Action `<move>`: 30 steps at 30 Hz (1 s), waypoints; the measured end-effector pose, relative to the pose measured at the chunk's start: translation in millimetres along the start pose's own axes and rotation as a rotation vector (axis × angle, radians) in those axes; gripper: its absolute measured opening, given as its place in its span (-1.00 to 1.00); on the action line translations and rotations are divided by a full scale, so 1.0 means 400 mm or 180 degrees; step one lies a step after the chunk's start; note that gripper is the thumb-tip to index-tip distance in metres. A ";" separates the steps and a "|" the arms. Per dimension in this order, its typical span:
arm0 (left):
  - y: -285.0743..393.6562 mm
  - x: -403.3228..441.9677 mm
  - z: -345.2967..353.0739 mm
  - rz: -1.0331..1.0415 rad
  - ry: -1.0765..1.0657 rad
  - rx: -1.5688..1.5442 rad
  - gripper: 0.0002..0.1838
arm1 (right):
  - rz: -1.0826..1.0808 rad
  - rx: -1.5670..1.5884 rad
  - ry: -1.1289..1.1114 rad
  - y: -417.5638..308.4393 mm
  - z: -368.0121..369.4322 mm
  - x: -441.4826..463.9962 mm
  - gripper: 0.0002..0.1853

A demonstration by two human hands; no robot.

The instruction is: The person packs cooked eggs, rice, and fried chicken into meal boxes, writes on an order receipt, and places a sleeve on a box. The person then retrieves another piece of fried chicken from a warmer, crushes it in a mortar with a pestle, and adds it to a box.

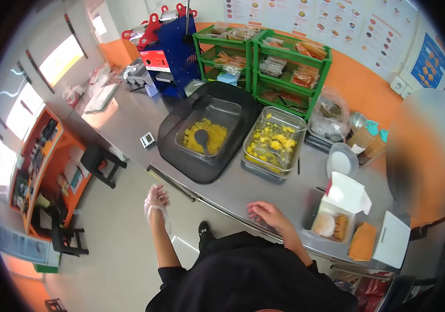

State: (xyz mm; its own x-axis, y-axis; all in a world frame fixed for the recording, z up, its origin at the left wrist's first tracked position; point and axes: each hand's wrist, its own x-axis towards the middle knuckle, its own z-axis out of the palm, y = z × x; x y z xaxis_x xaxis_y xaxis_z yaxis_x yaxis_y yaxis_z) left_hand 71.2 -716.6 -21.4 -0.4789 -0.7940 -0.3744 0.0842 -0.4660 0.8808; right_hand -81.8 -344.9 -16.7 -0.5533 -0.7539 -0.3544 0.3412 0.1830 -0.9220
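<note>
My left hand (157,197), in a thin see-through plastic glove, hangs in front of the counter's edge with its fingers loosely bent and nothing visible in them. Bare, my right hand (267,213) hovers by the front edge with fingers apart, holding nothing. An open white takeaway box (348,193) stands to its right, with a mound of white rice (324,224) and a brown fried piece (341,226) inside. Behind my hands, a rectangular dish (235,112) of yellow food sits in a black warmer (173,153), a dark spoon (201,138) resting in it. Beside it stands a glass dish (299,125) of crumbly yellow food.
Green stacked racks (256,57) of packets stand at the back, near a blue-and-red machine (168,57). Sauce bottles (365,136), a white bowl (341,158), an orange cloth (363,242) and a white lid (392,239) are at right. A black stool (100,161) stands left.
</note>
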 end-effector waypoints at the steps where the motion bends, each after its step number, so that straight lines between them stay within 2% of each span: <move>1: 0.025 0.066 0.007 0.0015 -0.0039 0.0043 -0.62 | -0.0029 0.0045 0.0028 0.004 0.014 0.040 -0.70; 5: 0.123 0.325 0.064 -0.0023 -0.0295 0.0573 -0.63 | -0.0108 0.0781 0.0657 0.039 0.108 0.197 -0.71; 8: 0.185 0.471 0.122 -0.0397 -0.0158 0.1029 -0.69 | -0.0316 0.1449 0.1172 0.063 0.216 0.301 -0.69; 9: 0.195 0.524 0.131 -0.0584 -0.0328 0.1008 -0.74 | -0.0459 0.1697 0.1405 0.056 0.244 0.342 -0.67; 10: 0.198 0.569 0.135 -0.0611 -0.0551 0.1261 -0.73 | -0.0482 0.1730 0.1467 0.051 0.270 0.381 -0.67; 11: 0.215 0.583 0.150 -0.0642 -0.0774 0.1518 -0.73 | -0.0632 0.1552 0.1917 0.046 0.297 0.413 -0.65; 12: 0.200 0.644 0.152 -0.0819 -0.0736 0.1289 -0.69 | -0.0766 0.1361 0.2373 0.047 0.319 0.441 -0.63; 13: 0.195 0.699 0.131 -0.0853 -0.0801 0.1334 -0.69 | -0.0763 0.1387 0.2456 0.049 0.332 0.465 -0.63; 15: 0.212 0.744 0.136 -0.0456 -0.1676 0.2411 -0.63 | -0.0492 0.1096 0.3227 0.040 0.333 0.497 -0.59; 17: 0.204 0.781 0.132 -0.0593 -0.1763 0.2485 -0.56 | -0.0297 0.1379 0.3394 0.009 0.329 0.499 -0.61; 19: 0.142 0.876 0.096 -0.0411 -0.1803 0.2902 -0.52 | -0.0137 0.1673 0.3537 -0.018 0.324 0.502 -0.63; 20: 0.086 0.959 0.068 0.0089 -0.1882 0.3313 -0.51 | 0.0004 0.1633 0.3424 -0.025 0.320 0.508 -0.66; 21: 0.088 0.952 0.063 0.0098 -0.2004 0.3318 -0.51 | 0.0138 0.1597 0.3321 -0.026 0.315 0.510 -0.68; 22: 0.113 0.928 0.058 0.0849 -0.2342 0.3698 -0.51 | -0.0029 0.1718 0.3280 -0.012 0.309 0.518 -0.72; 24: 0.151 0.874 0.063 0.1615 -0.2719 0.3996 -0.51 | -0.0057 0.1616 0.3369 -0.002 0.295 0.515 -0.72; 26: 0.174 0.824 0.071 0.0374 -0.2348 0.3856 -0.57 | -0.0071 0.1518 0.3390 0.001 0.285 0.502 -0.73; 28: 0.162 0.808 0.058 0.0271 -0.2286 0.3911 -0.60 | 0.0086 0.0786 0.3227 -0.002 0.270 0.488 -0.75; 29: 0.161 0.797 0.061 0.0163 -0.2178 0.3969 -0.63 | 0.0083 0.0798 0.3263 -0.004 0.261 0.478 -0.75; 30: 0.252 0.682 0.106 0.0064 -0.2018 0.4324 -0.68 | 0.0032 -0.0099 0.3587 -0.003 0.251 0.466 -0.76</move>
State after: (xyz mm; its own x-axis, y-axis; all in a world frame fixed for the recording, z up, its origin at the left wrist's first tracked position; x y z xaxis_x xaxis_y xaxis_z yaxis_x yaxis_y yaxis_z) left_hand -88.3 -963.7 -22.5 -0.8066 -0.3334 -0.4880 -0.5882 0.5331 0.6081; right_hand -108.9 -548.9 -65.9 -0.9265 0.2446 -0.2859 0.3391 0.2133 -0.9163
